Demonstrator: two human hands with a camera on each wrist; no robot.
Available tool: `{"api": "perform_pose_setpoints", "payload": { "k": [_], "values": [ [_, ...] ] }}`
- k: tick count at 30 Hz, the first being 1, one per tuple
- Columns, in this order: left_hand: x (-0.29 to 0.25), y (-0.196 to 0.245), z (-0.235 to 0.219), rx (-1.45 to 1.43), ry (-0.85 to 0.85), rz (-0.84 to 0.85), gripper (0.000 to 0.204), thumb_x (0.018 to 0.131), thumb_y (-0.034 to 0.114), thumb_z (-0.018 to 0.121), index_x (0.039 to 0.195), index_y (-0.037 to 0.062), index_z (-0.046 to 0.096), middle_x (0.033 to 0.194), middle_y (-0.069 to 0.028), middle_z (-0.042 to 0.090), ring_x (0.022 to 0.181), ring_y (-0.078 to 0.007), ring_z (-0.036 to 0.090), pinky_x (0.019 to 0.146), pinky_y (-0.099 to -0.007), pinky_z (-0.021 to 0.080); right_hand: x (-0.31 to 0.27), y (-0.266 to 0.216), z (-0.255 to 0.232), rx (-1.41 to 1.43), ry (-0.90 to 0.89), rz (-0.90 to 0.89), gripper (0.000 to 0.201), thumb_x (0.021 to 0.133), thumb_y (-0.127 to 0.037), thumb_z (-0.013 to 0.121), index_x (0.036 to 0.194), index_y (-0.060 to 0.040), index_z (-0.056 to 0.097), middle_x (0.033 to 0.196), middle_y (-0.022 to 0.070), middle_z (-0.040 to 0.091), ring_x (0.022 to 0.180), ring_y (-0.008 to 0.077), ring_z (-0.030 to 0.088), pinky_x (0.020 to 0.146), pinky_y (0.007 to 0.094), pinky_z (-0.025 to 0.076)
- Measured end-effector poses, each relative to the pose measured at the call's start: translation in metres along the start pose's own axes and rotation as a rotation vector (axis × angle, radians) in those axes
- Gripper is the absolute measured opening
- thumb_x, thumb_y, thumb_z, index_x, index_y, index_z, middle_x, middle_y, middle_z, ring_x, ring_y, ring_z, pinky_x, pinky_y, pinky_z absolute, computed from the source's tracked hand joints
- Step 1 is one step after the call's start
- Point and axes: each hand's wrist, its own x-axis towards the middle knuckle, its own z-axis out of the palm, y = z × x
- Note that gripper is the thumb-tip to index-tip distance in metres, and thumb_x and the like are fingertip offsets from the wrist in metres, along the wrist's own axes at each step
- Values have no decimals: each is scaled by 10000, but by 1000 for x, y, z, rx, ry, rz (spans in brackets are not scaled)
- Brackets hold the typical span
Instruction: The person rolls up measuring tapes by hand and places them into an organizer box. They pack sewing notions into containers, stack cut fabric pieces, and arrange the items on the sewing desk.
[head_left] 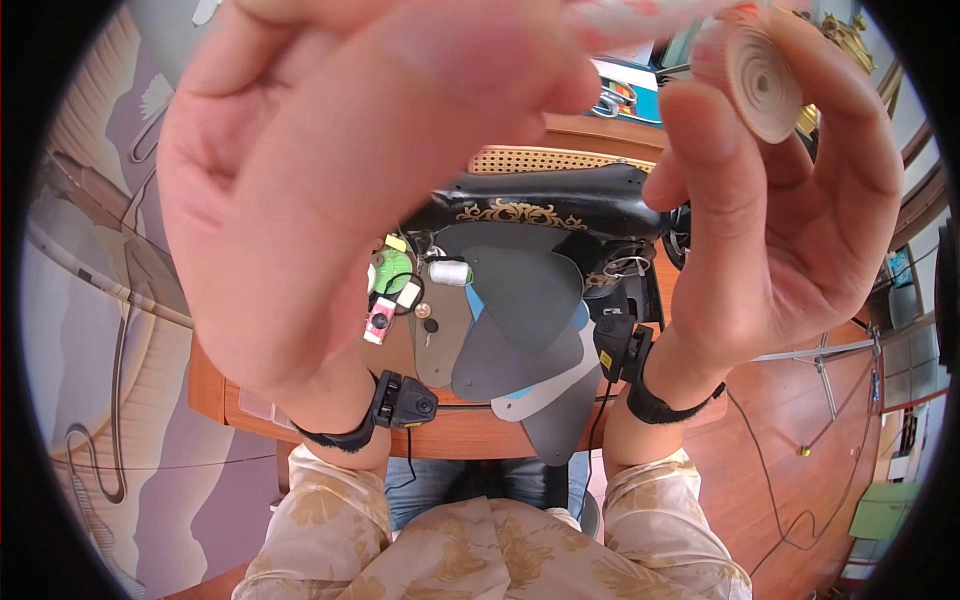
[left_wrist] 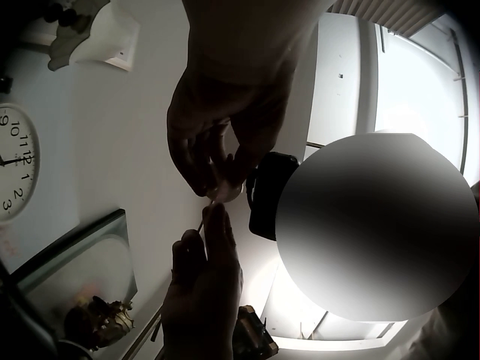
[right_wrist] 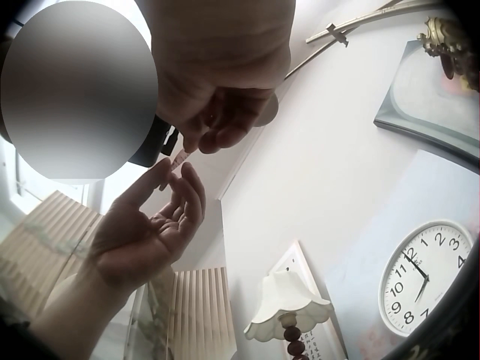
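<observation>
Both hands are raised close to the head camera. My right hand (head_left: 780, 230) holds a rolled coil of pale tape (head_left: 765, 85) between thumb and fingers, its spiral side showing in the head view. A whitish strip with red marks (head_left: 640, 18) stretches between the coil and my left hand (head_left: 310, 170), whose thumb and fingers pinch it. The left wrist view shows my left hand (left_wrist: 229, 120) above and my right hand (left_wrist: 202, 292) below, their fingertips close together. In the right wrist view, a small strip (right_wrist: 180, 159) lies between the fingertips of both hands.
Below the hands stands a black sewing machine (head_left: 560, 205) with gold ornament. Dark grey fabric pieces (head_left: 515, 350) overlap on the wooden table (head_left: 460, 440). At their left lie a white thread spool (head_left: 450, 272), a pink-and-white item (head_left: 380, 321) and small objects. Scissors (head_left: 615, 97) lie behind the machine.
</observation>
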Motion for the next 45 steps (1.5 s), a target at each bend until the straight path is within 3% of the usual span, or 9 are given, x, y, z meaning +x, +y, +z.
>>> {"api": "perform_pose_setpoints", "payload": {
  "k": [3, 4, 6, 11, 13, 16, 22, 37, 45],
  "values": [
    [-3, -1, -1, -249, 394, 28, 341, 1069, 164, 460, 1295, -92, 469, 1176, -181, 635, 899, -197, 610, 898, -327, 509, -1, -6, -1, 13, 27, 75, 413, 816, 16, 768, 1154, -54, 540, 1037, 90, 603, 911, 146, 649, 850, 296, 569],
    [-3, -2, -3, -249, 394, 28, 341, 1069, 164, 460, 1295, -92, 469, 1176, -181, 635, 899, -197, 610, 898, -327, 509, -1, -7, -1, 18, 36, 100, 413, 819, 13, 767, 1154, -58, 536, 1043, 91, 599, 916, 144, 648, 846, 292, 570],
    [-3, -2, -9, -169, -154, 30, 425, 1014, 107, 559, 1338, -132, 422, 1226, -211, 625, 971, -214, 648, 920, -305, 517, -1, -8, 0, 27, 53, 150, 413, 825, 7, 764, 1155, -66, 527, 1053, 91, 590, 927, 140, 645, 839, 283, 570],
    [-7, -31, 7, -163, -54, 136, 544, 876, -3, 707, 1340, -133, 456, 1207, -235, 650, 1136, -247, 674, 815, -260, 553, 0, 16, 24, 85, 219, -19, 424, 837, -1, 755, 1181, -66, 514, 1081, 106, 584, 906, 128, 648, 754, 245, 573],
    [-8, -14, 4, 134, -131, 27, 423, 904, 6, 663, 1278, -135, 524, 1070, -186, 700, 971, -195, 703, 752, -242, 541, -1, 37, 12, -17, 97, -227, 428, 838, 10, 746, 1181, -77, 505, 1099, 93, 579, 845, 130, 655, 686, 246, 575],
    [-9, -1, 10, 183, 0, -114, 338, 925, 17, 627, 1223, -133, 575, 942, -140, 714, 815, -144, 675, 700, -219, 518, 1, -6, 14, 1, 193, 57, 352, 870, -1, 716, 1181, -9, 549, 1076, 119, 637, 798, 148, 683, 658, 259, 572],
    [-7, -1, 14, 124, -47, -72, 309, 924, -1, 606, 1203, -134, 595, 919, -127, 707, 790, -121, 653, 680, -206, 500, -4, 23, 9, 35, 319, -92, 348, 874, 43, 746, 1198, 70, 621, 1081, 153, 716, 570, 101, 606, 458, 191, 412],
    [-2, -3, -4, 364, -20, 10, 306, 1003, 94, 529, 1217, -103, 624, 823, -75, 648, 770, -137, 601, 698, -260, 462, 1, 27, 3, -38, 422, -91, 321, 880, -1, 756, 1166, 80, 635, 1006, 145, 729, 534, 91, 550, 489, 178, 393],
    [1, 4, 8, 215, 80, -30, 200, 1036, 140, 524, 958, -19, 617, 804, -78, 616, 756, -146, 564, 727, -275, 448, 4, 29, -3, -17, 461, -67, 325, 880, -32, 769, 1154, 80, 638, 992, 144, 732, 540, 87, 544, 493, 185, 394]
  ]
}}
